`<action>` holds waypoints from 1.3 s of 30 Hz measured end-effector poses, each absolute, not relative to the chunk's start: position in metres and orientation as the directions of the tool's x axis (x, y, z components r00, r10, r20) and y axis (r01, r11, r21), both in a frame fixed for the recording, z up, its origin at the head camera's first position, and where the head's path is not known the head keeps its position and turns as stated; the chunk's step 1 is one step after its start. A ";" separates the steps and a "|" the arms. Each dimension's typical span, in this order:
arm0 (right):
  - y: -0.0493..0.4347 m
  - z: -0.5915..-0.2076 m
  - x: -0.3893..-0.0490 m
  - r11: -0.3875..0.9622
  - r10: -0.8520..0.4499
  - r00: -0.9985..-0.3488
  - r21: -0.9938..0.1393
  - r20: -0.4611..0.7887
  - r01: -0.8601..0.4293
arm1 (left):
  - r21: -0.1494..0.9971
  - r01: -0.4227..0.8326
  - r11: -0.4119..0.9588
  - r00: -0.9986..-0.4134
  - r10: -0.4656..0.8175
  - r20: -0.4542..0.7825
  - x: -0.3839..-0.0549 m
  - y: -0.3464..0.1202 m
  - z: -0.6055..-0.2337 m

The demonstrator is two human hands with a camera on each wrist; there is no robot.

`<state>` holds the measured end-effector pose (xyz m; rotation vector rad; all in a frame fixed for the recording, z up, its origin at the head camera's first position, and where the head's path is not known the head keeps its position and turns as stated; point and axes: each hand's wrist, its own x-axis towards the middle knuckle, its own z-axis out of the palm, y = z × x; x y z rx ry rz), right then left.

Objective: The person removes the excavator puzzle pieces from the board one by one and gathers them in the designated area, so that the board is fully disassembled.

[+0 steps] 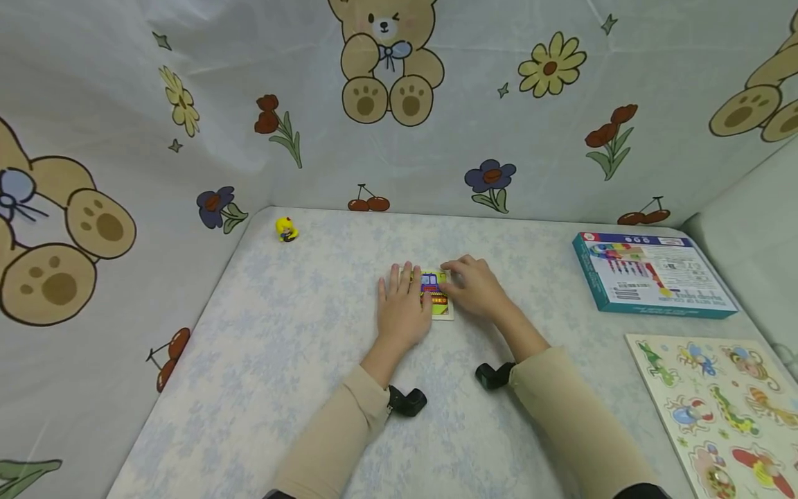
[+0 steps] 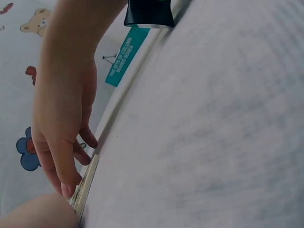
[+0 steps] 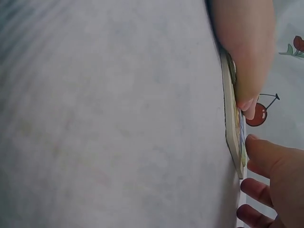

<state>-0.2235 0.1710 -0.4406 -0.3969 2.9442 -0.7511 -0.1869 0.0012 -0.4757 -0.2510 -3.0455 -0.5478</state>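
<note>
A small, square, thin board [image 1: 442, 308] with a colourful picture of a vehicle lies flat on the table. My left hand [image 1: 404, 305] rests over its left part, fingers straight and pointing away from me, hiding that side of the picture. At the right side is my right hand [image 1: 479, 287], its thumb touching the board's right edge and its index finger by the far right corner. From the right wrist view, the right hand's fingers [image 3: 256, 192] are loosely bent beside the pale edge of the board [image 3: 229, 109].
A teal and white box [image 1: 654, 274] lies at the back right of the table. Nearer on the right is a wooden board with insect and animal pictures [image 1: 679, 409]. A small yellow toy figure [image 1: 287, 229] stands at the back left. Patterned cloth [image 1: 436, 159] hangs behind.
</note>
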 end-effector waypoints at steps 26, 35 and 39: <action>0.170 -0.447 -0.233 0.668 -0.209 -0.977 -0.735 -0.036 -0.116 | 0.346 0.145 0.927 -0.989 0.140 0.041 -0.188 0.001 -0.480; 0.201 -0.443 -0.234 0.562 -0.046 -0.999 -0.827 -0.007 -0.020 | 0.357 0.153 0.922 -0.988 0.143 0.055 -0.188 0.002 -0.483; 0.231 -0.441 -0.239 0.587 0.065 -0.998 -0.808 -0.011 0.047 | 0.363 0.157 0.919 -0.988 0.143 0.064 -0.187 0.001 -0.482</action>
